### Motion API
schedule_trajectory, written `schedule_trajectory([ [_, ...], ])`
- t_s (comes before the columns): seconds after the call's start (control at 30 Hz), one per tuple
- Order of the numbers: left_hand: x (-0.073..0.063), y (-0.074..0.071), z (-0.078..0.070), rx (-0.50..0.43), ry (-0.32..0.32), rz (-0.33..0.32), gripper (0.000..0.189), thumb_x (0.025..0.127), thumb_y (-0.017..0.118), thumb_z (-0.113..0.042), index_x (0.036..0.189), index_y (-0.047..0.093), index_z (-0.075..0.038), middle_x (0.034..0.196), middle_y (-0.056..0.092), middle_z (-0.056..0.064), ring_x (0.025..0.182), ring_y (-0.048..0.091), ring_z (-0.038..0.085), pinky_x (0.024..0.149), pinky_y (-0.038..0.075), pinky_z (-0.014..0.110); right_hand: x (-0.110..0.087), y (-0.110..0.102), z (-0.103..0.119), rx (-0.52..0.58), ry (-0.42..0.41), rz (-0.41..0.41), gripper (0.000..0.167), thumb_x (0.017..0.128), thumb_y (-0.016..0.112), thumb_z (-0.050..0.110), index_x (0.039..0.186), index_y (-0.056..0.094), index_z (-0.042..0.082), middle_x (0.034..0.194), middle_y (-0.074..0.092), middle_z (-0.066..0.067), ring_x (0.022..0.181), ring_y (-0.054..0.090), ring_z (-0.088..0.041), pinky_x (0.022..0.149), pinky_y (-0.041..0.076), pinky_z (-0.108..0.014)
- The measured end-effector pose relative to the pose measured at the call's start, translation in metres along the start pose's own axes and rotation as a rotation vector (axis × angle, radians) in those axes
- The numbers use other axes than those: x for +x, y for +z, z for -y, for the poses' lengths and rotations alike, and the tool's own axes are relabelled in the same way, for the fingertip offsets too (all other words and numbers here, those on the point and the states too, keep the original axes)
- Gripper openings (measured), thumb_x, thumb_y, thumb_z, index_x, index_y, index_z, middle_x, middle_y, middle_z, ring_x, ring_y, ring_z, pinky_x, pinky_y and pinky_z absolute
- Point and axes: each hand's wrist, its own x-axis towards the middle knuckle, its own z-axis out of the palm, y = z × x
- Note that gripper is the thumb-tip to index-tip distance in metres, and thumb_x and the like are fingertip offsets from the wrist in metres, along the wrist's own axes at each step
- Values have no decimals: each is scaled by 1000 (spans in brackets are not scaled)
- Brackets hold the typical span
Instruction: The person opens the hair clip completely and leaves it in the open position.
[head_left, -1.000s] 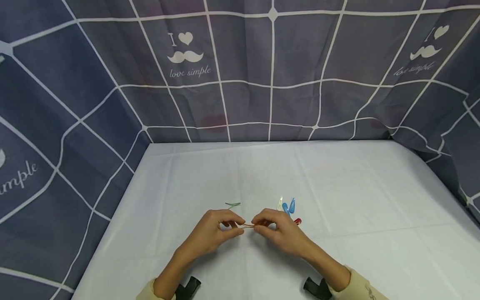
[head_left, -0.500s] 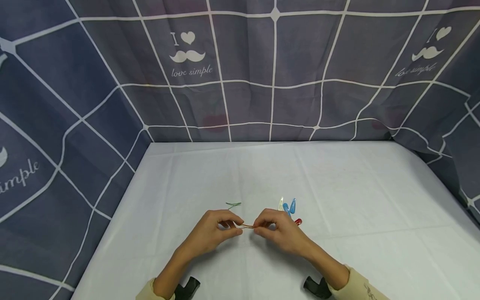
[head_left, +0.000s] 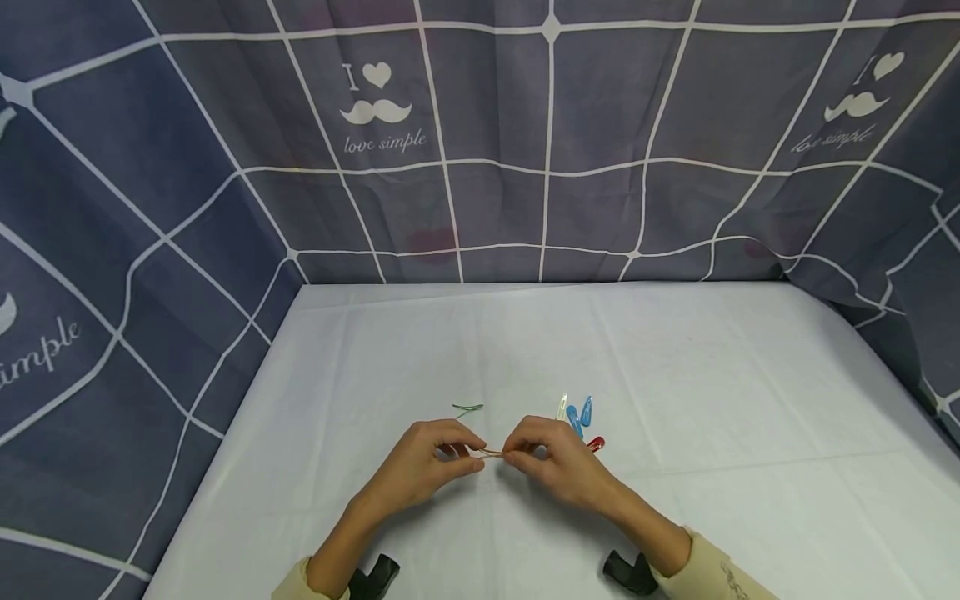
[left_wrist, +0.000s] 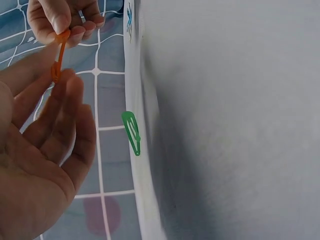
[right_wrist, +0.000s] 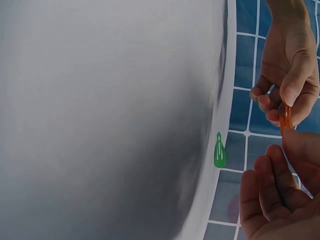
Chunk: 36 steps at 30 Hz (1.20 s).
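An orange snap hair clip (head_left: 492, 453) is held just above the white table, one end in each hand. My left hand (head_left: 431, 462) pinches its left end between thumb and fingertips. At the other end, my right hand (head_left: 558, 458) grips the clip with thumb and index finger. In the left wrist view the orange clip (left_wrist: 61, 55) spans the small gap between the hands. The right wrist view shows the same clip (right_wrist: 285, 117), partly covered by fingertips. A green hair clip (head_left: 468, 408) lies on the table just beyond my left hand, its two arms spread apart.
Behind my right hand lie a pale yellow clip (head_left: 561, 407), two blue clips (head_left: 587, 411) and a red clip (head_left: 596, 444), partly hidden by that hand. A white cloth covers the table (head_left: 712, 375). Dark checked curtains (head_left: 487, 108) enclose its back and sides.
My right hand has shifted very slightly left toward the left hand, showing a little more of the red clip. Both hands keep hold of the orange clip.
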Motion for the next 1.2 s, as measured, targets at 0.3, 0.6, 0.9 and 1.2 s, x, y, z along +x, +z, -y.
schedule_trajectory([
  [0.3, 1, 0, 7, 64, -42, -59, 18, 86, 78, -15, 104, 76, -12, 99, 69, -8, 88, 63, 12, 77, 53, 33, 12, 5, -3, -63, 23, -18, 5, 90, 72, 6, 90, 74, 11, 86, 64, 12, 79, 61, -6, 68, 50, -26],
  [0.6, 3, -4, 16, 104, -116, -99, 19, 86, 77, -11, 105, 75, -8, 100, 69, -4, 88, 62, 14, 76, 51, 30, 31, 16, -10, -112, 5, -10, 5, 89, 72, 4, 87, 74, 8, 83, 63, 11, 77, 59, -5, 71, 50, -26],
  [0.9, 7, -9, 27, 97, -138, -93, 18, 85, 78, -9, 102, 75, -7, 96, 70, 1, 83, 63, 12, 73, 52, 28, 43, 21, -20, -113, 51, 12, 7, 86, 72, 1, 85, 73, 8, 82, 63, 9, 72, 57, -6, 67, 48, -26],
  [1.2, 8, -10, 38, 123, -155, -104, 18, 84, 78, -7, 101, 75, -5, 90, 67, -1, 78, 58, 11, 69, 49, 27, 48, 27, -31, -151, 37, 24, 6, 87, 74, 4, 87, 75, 10, 82, 64, 8, 74, 56, -5, 68, 48, -26],
])
